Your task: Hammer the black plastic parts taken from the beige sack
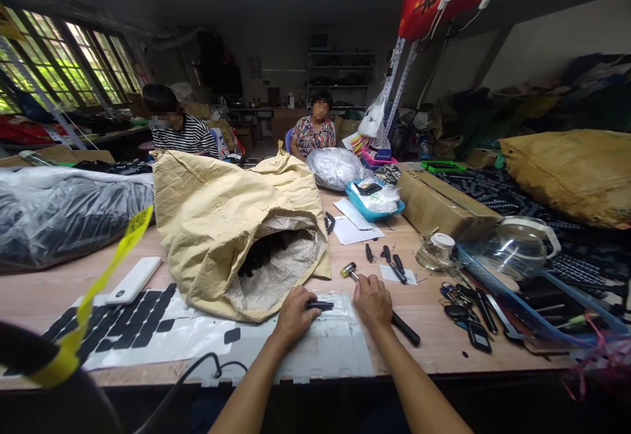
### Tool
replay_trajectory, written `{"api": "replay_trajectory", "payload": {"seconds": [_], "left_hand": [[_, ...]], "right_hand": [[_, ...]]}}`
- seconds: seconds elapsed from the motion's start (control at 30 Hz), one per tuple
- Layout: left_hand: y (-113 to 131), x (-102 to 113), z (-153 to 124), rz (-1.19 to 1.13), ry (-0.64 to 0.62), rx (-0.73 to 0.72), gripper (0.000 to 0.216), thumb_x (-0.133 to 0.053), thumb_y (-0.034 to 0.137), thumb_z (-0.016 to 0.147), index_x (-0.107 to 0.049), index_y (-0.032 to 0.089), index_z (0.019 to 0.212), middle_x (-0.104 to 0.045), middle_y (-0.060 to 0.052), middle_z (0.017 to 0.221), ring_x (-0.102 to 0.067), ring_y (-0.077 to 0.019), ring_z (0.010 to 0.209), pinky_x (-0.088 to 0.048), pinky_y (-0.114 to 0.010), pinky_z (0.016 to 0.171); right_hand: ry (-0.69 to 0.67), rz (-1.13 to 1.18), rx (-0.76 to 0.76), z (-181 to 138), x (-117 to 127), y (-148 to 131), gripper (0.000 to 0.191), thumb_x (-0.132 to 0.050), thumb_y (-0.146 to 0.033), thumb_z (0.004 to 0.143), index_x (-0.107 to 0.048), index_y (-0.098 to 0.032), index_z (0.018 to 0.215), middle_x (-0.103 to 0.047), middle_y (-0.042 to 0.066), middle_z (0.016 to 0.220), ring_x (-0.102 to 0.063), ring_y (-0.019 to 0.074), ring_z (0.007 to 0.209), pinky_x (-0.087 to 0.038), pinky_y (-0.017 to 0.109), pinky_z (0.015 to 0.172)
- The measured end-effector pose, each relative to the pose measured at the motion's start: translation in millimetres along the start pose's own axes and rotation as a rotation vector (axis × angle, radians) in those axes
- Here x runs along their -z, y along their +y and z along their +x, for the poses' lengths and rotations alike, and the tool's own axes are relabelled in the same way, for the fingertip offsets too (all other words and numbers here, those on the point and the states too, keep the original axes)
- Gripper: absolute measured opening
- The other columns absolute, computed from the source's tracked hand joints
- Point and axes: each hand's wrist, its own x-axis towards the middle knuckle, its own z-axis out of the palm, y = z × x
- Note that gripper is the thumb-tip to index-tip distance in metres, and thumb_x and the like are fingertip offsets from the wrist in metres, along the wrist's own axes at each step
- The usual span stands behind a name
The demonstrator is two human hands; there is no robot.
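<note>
My left hand [294,316] is closed on a small black elongated part [319,305] and presses it onto a pale foam mat [325,348] at the table's near edge. My right hand [373,302] grips a small hammer [350,269] by its black handle [405,329]. The metal head points away from me, a little beyond the black part. A large tan sack [221,223] lies open just behind my left hand, with several black parts [263,253] showing inside.
Two other people sit at the far side of the table. A cardboard box [444,207], a glass jar [436,250], a clear jug [517,246], keys and black parts [468,309] lie right. Black pads [123,325], a white power bank [133,279] and a plastic-wrapped bundle [64,214] lie left.
</note>
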Motion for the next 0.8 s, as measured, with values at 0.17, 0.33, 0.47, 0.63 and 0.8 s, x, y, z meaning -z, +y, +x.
{"api": "replay_trajectory", "payload": {"seconds": [0.17,0.33,0.47,0.63,0.8], "left_hand": [[-0.7,-1.3,2.1,-0.014,0.001,0.012,0.018,-0.075,0.017,0.070,-0.073,0.022,0.087,-0.064,-0.003,0.088,-0.058,-0.0219,0.091,-0.045,-0.035,0.083],[1.3,2.9,6.8,0.001,-0.032,0.032,0.015,-0.074,0.016,0.071,-0.073,0.023,0.085,-0.063,-0.002,0.085,-0.058,-0.0208,0.090,-0.045,-0.034,0.083],[2.3,5.6,9.3,0.007,-0.043,0.022,0.012,-0.075,0.017,0.072,-0.074,0.022,0.083,-0.063,-0.001,0.083,-0.058,-0.0203,0.090,-0.044,-0.033,0.083],[1.0,5.8,9.4,0.002,-0.048,0.023,0.014,-0.079,0.019,0.071,-0.074,0.021,0.084,-0.064,-0.002,0.084,-0.059,-0.0195,0.087,-0.045,-0.032,0.081],[1.0,5.4,8.9,-0.015,-0.020,0.021,0.017,-0.080,0.017,0.069,-0.072,0.021,0.083,-0.066,-0.001,0.084,-0.059,-0.0189,0.086,-0.045,-0.032,0.080]], "right_hand": [[-0.029,0.022,0.013,-0.2,-2.9,3.8,0.024,-0.053,-0.019,0.089,-0.069,-0.022,0.106,-0.056,0.006,0.087,-0.051,0.0187,0.083,-0.032,0.029,0.068],[-0.185,0.100,-0.008,9.1,11.6,6.1,0.024,-0.054,-0.018,0.089,-0.069,-0.024,0.106,-0.058,0.006,0.089,-0.052,0.0182,0.083,-0.034,0.028,0.069],[-0.191,0.256,-0.077,3.2,36.5,5.0,0.030,-0.047,-0.019,0.092,-0.070,-0.025,0.110,-0.061,0.005,0.094,-0.056,0.0179,0.087,-0.041,0.026,0.072],[-0.139,0.618,0.008,-37.5,60.3,-10.8,0.036,-0.042,-0.021,0.093,-0.069,-0.022,0.116,-0.068,0.006,0.102,-0.062,0.0181,0.096,-0.049,0.028,0.085],[-0.187,0.798,0.049,-63.5,68.1,-28.2,0.038,-0.044,-0.020,0.091,-0.068,-0.023,0.121,-0.072,0.006,0.104,-0.066,0.0178,0.097,-0.053,0.030,0.087]]}}
